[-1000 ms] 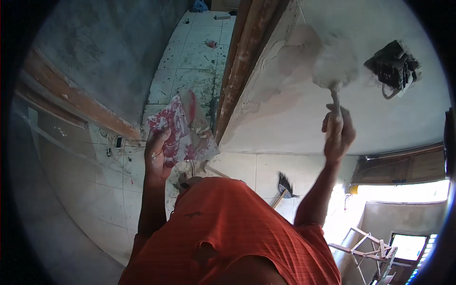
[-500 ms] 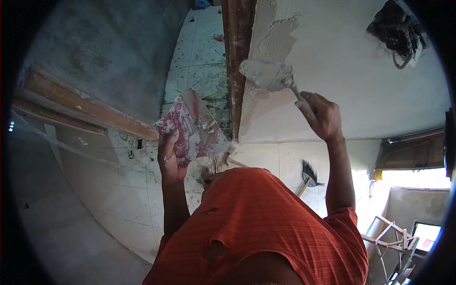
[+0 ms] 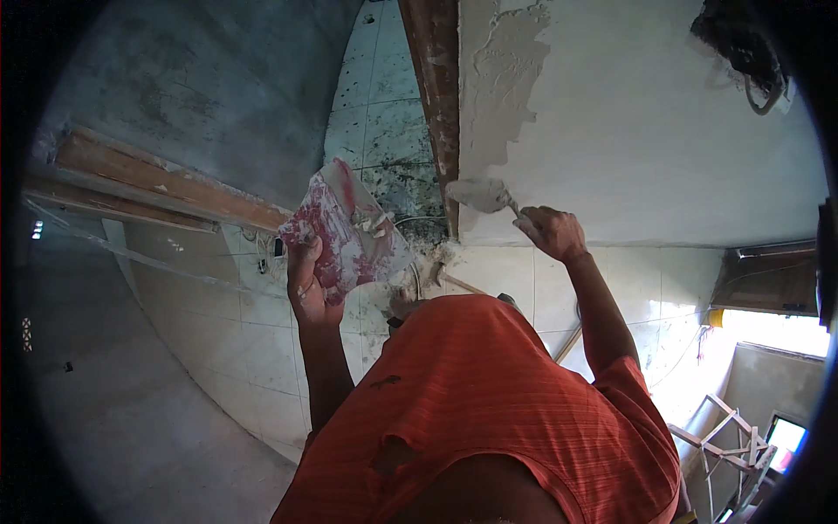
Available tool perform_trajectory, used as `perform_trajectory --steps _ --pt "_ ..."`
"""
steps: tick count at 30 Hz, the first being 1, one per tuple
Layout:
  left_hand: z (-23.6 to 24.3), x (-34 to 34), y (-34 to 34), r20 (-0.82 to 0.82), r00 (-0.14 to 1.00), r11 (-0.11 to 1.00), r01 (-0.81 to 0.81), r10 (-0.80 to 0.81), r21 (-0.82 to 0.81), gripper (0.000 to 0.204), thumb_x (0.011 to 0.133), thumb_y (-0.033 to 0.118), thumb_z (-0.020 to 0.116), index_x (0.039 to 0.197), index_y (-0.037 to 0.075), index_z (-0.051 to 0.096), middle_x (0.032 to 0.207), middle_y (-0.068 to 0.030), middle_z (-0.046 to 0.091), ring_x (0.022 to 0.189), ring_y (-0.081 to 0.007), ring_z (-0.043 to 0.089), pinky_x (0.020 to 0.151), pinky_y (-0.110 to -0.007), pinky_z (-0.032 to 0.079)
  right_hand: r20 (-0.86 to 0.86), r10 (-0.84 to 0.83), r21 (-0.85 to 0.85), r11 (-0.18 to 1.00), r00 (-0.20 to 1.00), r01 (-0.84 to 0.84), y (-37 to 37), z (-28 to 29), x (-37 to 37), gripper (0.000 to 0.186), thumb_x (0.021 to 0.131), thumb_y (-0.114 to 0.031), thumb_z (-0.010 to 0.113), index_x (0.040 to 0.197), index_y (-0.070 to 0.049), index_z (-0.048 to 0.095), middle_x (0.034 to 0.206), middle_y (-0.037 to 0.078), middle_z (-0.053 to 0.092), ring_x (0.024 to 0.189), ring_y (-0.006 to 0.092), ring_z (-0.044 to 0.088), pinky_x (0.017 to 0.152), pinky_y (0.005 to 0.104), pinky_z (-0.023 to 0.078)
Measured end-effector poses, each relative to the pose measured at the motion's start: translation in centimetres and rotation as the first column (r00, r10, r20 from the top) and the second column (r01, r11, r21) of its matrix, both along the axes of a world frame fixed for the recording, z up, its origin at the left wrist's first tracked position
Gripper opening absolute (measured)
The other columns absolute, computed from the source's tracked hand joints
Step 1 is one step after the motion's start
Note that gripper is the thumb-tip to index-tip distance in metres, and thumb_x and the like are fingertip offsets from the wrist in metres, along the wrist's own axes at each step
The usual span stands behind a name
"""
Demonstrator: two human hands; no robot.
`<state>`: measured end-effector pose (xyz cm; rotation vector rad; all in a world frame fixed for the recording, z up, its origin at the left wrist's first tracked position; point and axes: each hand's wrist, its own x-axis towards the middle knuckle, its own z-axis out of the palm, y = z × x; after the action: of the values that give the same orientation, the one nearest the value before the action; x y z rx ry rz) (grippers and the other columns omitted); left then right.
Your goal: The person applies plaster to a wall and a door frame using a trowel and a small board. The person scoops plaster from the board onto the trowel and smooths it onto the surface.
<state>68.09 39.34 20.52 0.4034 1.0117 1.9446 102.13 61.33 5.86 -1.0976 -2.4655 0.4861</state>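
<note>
My left hand (image 3: 311,278) grips a red, plaster-smeared board (image 3: 336,229) by its lower left edge. A lump of pale grey plaster (image 3: 374,224) lies on the board. My right hand (image 3: 555,234) is closed round the handle of a trowel (image 3: 482,194), whose blade is coated with plaster. The blade's tip is by the brown wooden door frame (image 3: 443,131), over the lower edge of the pale wall (image 3: 628,148). Above the trowel, a darker, wet-looking plaster patch (image 3: 502,87) runs along the wall next to the frame.
A dark wall cavity with cable (image 3: 742,52) is at the upper right. Another wooden frame (image 3: 175,185) crosses the left side. On the dirty tiled floor lies a wooden-handled tool (image 3: 463,284); a wooden stick (image 3: 569,345) is by my right arm. A wooden rack-like structure (image 3: 729,445) stands lower right.
My right hand and the trowel have come down the wall, closer to my body. The plaster patch now extends further down along the frame. The board stays held in my left hand.
</note>
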Motion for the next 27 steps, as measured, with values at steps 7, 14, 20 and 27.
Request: perform_trajectory --steps 7,14,20,27 --pt "0.3 0.0 0.1 0.005 1.0 0.999 -0.015 0.015 0.042 0.049 0.097 0.009 0.059 0.144 0.003 0.051 0.14 -0.0103 0.06 0.129 -0.0258 0.058 0.11 -0.043 0.047 -0.252 -0.02 -0.379 0.922 0.967 -0.079 -1.9 7.2 1.3 0.032 0.095 -0.033 0.071 0.112 -0.006 0.074 0.101 0.017 0.075 0.091 0.0328 0.073 0.08 0.0403 0.057" --pt "2.2 -1.0 0.2 0.015 0.988 0.987 0.156 -0.156 -0.025 0.049 0.096 0.013 0.062 0.143 0.004 0.052 0.137 -0.0092 0.061 0.126 -0.0222 0.06 0.107 -0.041 0.049 -0.593 0.073 -0.237 0.936 0.802 -0.261 -3.1 19.3 -1.2 0.03 0.094 -0.02 0.071 0.108 0.007 0.071 0.091 0.02 0.072 0.079 0.0325 0.069 0.071 0.0381 0.054" --pt "6.9 -0.2 1.0 -0.176 0.984 0.996 0.033 -0.018 0.081 0.043 0.095 0.014 0.064 0.136 0.003 0.056 0.125 -0.0065 0.066 0.115 -0.0182 0.064 0.102 -0.036 0.05 -0.16 0.331 0.693 0.709 0.93 -0.133 -7.9 18.6 -1.7 0.03 0.075 -0.028 0.082 0.095 -0.007 0.074 0.084 0.007 0.066 0.075 0.024 0.065 0.066 0.0374 0.051" --pt "10.0 2.1 -0.6 -0.531 0.844 0.979 0.164 -0.075 0.123 0.04 0.098 0.009 0.063 0.136 -0.002 0.056 0.126 -0.007 0.065 0.114 -0.0141 0.061 0.101 -0.032 0.047 -0.289 0.243 0.728 0.683 0.926 0.048 -7.2 18.5 -2.8 0.032 0.071 -0.021 0.082 0.101 -0.014 0.073 0.096 0.007 0.066 0.082 0.0259 0.064 0.073 0.0395 0.05"
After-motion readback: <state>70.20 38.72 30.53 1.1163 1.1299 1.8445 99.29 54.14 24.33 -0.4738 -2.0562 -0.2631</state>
